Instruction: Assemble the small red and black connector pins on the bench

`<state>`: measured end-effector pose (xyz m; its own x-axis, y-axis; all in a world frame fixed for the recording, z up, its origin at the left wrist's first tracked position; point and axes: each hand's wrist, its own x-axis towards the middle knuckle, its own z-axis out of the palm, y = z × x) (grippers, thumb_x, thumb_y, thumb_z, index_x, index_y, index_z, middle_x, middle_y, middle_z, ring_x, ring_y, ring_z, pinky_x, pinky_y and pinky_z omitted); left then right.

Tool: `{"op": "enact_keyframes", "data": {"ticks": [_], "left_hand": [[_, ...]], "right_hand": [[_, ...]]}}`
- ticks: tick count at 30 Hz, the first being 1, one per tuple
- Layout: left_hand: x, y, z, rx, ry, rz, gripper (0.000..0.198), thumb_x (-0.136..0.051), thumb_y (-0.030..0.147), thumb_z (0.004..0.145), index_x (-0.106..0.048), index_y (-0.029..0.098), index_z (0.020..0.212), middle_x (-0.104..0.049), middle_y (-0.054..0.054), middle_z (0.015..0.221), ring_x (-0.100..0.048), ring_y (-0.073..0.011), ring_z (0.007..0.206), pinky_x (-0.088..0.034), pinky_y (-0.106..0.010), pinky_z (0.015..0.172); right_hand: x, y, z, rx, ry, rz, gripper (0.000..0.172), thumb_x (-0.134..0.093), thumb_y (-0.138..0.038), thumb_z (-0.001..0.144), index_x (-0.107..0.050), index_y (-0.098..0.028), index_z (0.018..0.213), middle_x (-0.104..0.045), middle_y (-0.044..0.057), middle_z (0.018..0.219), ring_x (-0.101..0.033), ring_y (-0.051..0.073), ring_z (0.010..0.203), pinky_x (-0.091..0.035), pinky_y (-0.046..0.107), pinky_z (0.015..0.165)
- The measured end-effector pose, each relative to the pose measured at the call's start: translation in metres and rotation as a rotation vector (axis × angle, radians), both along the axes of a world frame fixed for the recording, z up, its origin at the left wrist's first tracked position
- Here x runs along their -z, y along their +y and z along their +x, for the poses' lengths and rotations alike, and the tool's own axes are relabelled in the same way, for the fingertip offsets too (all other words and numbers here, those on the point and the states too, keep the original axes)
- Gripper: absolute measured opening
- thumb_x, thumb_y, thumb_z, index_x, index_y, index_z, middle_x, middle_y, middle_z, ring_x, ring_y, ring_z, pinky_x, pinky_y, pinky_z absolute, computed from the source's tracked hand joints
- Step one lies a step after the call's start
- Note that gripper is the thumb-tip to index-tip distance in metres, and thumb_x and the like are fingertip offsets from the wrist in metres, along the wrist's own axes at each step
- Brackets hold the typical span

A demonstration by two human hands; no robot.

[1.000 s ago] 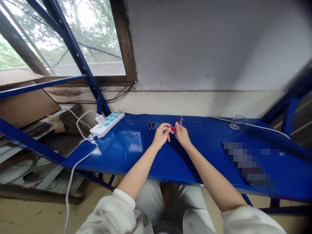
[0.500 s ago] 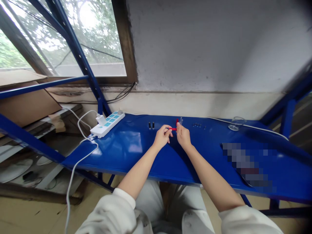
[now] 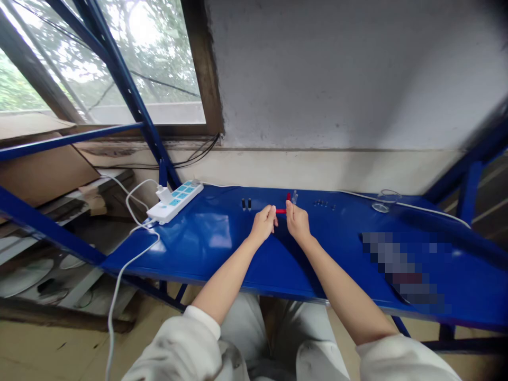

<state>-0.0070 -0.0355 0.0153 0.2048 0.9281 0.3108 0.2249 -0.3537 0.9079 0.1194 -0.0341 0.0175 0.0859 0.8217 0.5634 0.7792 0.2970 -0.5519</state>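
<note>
A slim red rod-like piece [image 3: 281,211] bridges my two hands above the blue table. Its left end is pinched by my left hand [image 3: 262,222], fingers closed. My right hand [image 3: 297,221] is closed around the other end, and its fingers hide that part. Just beyond my right fingertips are a small red piece [image 3: 288,196] and some clear tube-like pieces [image 3: 295,197]. Two short black cylinders [image 3: 246,203] stand side by side, to the left beyond my left hand. Several tiny parts [image 3: 321,203] lie in a row to the right, too small to name.
The blue table [image 3: 214,259] runs along the wall. On its left lies a white power strip [image 3: 177,201] with a plug and trailing cable. A round glass-like item [image 3: 381,208] sits at the back right; a blurred-out flat object [image 3: 405,272] lies at the right.
My left fingers have drawn together on the red rod-like piece and moved slightly away from my right hand. My right hand stays nearly in place. The table items have not moved.
</note>
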Motion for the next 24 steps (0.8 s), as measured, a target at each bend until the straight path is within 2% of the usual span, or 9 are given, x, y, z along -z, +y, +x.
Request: {"op": "enact_keyframes", "data": {"ticks": [5, 9, 15, 19, 24], "left_hand": [[-0.0001, 0.0027, 0.0005, -0.029, -0.129, -0.071, 0.044, -0.032, 0.054, 0.082, -0.043, 0.016, 0.062, -0.049, 0.004, 0.046, -0.044, -0.0058, 0.034, -0.035, -0.018, 0.039], [-0.0026, 0.0050, -0.0004, -0.131, -0.253, -0.054, 0.042, -0.038, 0.054, 0.080, -0.044, 0.016, 0.065, -0.049, 0.004, 0.049, -0.040, -0.0038, 0.032, -0.030, -0.017, 0.035], [-0.0086, 0.0070, -0.0062, -0.258, -0.398, -0.007, 0.040, -0.041, 0.053, 0.079, -0.045, 0.015, 0.066, -0.049, 0.005, 0.052, -0.038, -0.0022, 0.032, -0.028, -0.016, 0.035], [-0.0069, 0.0071, -0.0050, -0.175, -0.361, -0.031, 0.038, -0.051, 0.051, 0.074, -0.050, 0.014, 0.066, -0.048, 0.004, 0.050, -0.039, -0.0022, 0.033, -0.028, -0.016, 0.035], [-0.0041, 0.0067, -0.0015, -0.066, -0.363, -0.047, 0.034, -0.055, 0.047, 0.072, -0.055, 0.013, 0.072, -0.049, 0.004, 0.051, -0.040, -0.0028, 0.034, -0.029, -0.016, 0.035]], "right_hand": [[0.0012, 0.0002, 0.0005, -0.090, 0.051, 0.060, 0.046, -0.021, -0.045, 0.089, -0.040, -0.019, 0.057, -0.042, -0.001, 0.050, -0.038, 0.009, 0.046, -0.026, 0.022, 0.049], [-0.0002, -0.0004, -0.0006, -0.094, 0.079, 0.065, 0.041, -0.026, -0.044, 0.088, -0.038, -0.019, 0.057, -0.039, -0.003, 0.050, -0.035, 0.009, 0.047, -0.026, 0.021, 0.050], [-0.0024, 0.0001, -0.0003, -0.089, 0.246, 0.043, 0.043, -0.026, -0.049, 0.087, -0.038, -0.019, 0.059, -0.043, -0.002, 0.053, -0.040, 0.009, 0.049, -0.029, 0.021, 0.051], [-0.0011, 0.0043, -0.0003, -0.164, 0.431, -0.022, 0.040, -0.031, -0.053, 0.083, -0.043, -0.019, 0.067, -0.046, -0.002, 0.058, -0.045, 0.010, 0.054, -0.034, 0.021, 0.054], [0.0020, 0.0062, -0.0065, -0.363, 0.517, -0.159, 0.035, -0.043, -0.054, 0.077, -0.045, -0.019, 0.073, -0.048, -0.003, 0.060, -0.045, 0.010, 0.054, -0.039, 0.022, 0.054]]}}
